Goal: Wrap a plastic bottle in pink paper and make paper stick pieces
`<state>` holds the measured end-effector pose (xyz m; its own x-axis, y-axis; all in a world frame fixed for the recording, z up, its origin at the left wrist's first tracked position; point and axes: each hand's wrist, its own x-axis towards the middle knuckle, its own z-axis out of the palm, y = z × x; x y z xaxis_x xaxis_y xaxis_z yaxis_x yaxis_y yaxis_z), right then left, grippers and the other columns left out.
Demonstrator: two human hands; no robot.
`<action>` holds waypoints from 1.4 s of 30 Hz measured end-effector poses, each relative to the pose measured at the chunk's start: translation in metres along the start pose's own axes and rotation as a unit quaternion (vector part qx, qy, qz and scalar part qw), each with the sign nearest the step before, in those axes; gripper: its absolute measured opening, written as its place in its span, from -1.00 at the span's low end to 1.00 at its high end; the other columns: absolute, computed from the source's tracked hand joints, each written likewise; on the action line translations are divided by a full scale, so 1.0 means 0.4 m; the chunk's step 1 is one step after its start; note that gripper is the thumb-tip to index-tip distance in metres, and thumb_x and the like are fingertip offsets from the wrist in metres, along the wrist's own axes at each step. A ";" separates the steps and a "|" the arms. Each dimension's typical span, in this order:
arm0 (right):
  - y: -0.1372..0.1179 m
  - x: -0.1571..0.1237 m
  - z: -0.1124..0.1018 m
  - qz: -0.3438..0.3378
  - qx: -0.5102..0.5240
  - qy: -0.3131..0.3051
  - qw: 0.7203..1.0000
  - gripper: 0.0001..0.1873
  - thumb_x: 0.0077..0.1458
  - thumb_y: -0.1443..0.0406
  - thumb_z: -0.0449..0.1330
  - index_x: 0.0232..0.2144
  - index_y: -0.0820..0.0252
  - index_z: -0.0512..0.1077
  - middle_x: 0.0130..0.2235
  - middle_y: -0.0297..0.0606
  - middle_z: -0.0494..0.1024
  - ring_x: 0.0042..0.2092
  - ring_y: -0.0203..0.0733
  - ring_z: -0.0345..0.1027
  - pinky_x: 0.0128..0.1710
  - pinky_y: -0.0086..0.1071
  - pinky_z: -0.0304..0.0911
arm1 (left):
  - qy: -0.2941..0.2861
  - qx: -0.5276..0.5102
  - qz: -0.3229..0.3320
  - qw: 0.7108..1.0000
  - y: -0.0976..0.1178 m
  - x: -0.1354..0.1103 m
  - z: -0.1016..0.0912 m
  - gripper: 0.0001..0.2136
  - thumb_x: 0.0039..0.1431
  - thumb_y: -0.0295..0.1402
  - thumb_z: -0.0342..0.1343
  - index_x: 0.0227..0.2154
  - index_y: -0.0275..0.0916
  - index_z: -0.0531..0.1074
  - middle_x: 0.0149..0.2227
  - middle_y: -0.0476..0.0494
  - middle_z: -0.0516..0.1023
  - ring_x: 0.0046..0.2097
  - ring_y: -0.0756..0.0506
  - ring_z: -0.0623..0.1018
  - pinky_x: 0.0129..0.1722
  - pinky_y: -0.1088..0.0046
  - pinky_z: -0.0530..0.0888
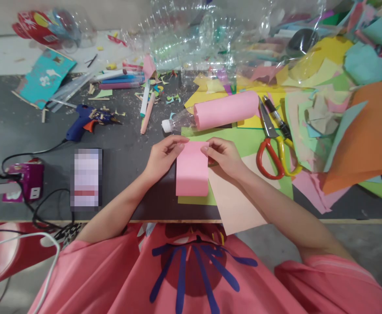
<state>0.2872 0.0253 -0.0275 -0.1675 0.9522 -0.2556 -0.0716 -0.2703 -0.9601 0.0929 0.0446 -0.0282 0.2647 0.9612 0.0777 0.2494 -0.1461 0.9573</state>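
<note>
A strip of pink paper (192,168) is held up by its two far corners over the table's front part. My left hand (166,156) pinches its far left corner between thumb and fingers. At the far right corner, my right hand (222,155) grips the same sheet. Just beyond my hands lies a clear plastic bottle (183,120) with a white cap, its body wrapped in pink paper (226,109). Under the strip are a green sheet (197,200) and a pale peach sheet (239,200) that overhangs the table edge.
Scissors (269,144) with red and yellow handles and a pen (277,117) lie right. Coloured paper scraps (360,131) pile up beyond them. To the left are a blue glue gun (86,120), a phone (86,179) and a purple power socket (24,181) with cables. Clear bottles (210,35) fill the back.
</note>
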 end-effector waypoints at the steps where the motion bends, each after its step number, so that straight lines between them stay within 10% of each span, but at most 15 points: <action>1: 0.000 0.000 0.000 -0.001 0.000 0.000 1.000 -0.55 -0.14 -0.05 0.33 -0.57 0.17 0.32 -0.65 -0.46 0.31 -0.60 -0.42 0.16 -0.64 -0.51 0.14 | 0.000 -0.004 0.000 1.000 0.000 0.000 0.000 -0.81 0.16 -0.25 0.15 -0.27 -0.23 0.54 -0.25 -0.10 0.62 -0.26 -0.02 0.58 -0.29 0.51 0.48; 24: 0.001 -0.002 0.001 -0.015 -0.016 -0.007 1.000 -0.58 -0.09 -0.03 0.30 -0.58 0.16 0.34 -0.60 -0.43 0.31 -0.56 -0.38 0.15 -0.59 -0.46 0.10 | -0.019 0.036 -0.001 0.999 0.006 -0.008 0.001 -0.76 0.21 -0.21 0.10 -0.23 -0.28 0.53 -0.24 -0.12 0.64 -0.25 -0.01 0.60 -0.27 0.54 0.49; 34: -0.005 0.005 -0.016 -0.117 -0.217 -0.045 0.968 -0.76 0.09 0.20 0.12 -0.54 0.20 0.38 -0.55 -0.36 0.38 -0.49 -0.32 0.15 -0.45 -0.40 0.06 | -0.099 0.114 0.020 0.988 -0.004 -0.026 0.019 -0.66 0.25 -0.28 0.04 0.06 -0.25 0.36 -0.43 0.02 0.56 -0.45 0.07 0.49 -0.39 0.58 0.44; 42: 0.003 0.056 -0.066 -0.175 -0.329 0.029 0.927 -0.70 0.13 0.16 0.08 -0.54 0.19 0.39 -0.54 -0.30 0.44 -0.46 -0.25 0.24 -0.41 -0.37 0.09 | -0.182 0.372 0.272 0.868 -0.006 -0.034 0.036 -0.65 0.30 -0.47 -0.05 0.13 -0.23 0.32 0.25 -0.29 0.33 0.32 -0.21 0.26 0.29 0.06 0.25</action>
<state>0.3092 0.0499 -0.0374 -0.1923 0.9764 0.0985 0.5070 0.1848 -0.8419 0.1021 0.0285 -0.0356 0.7760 0.5835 0.2395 0.4912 -0.7972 0.3508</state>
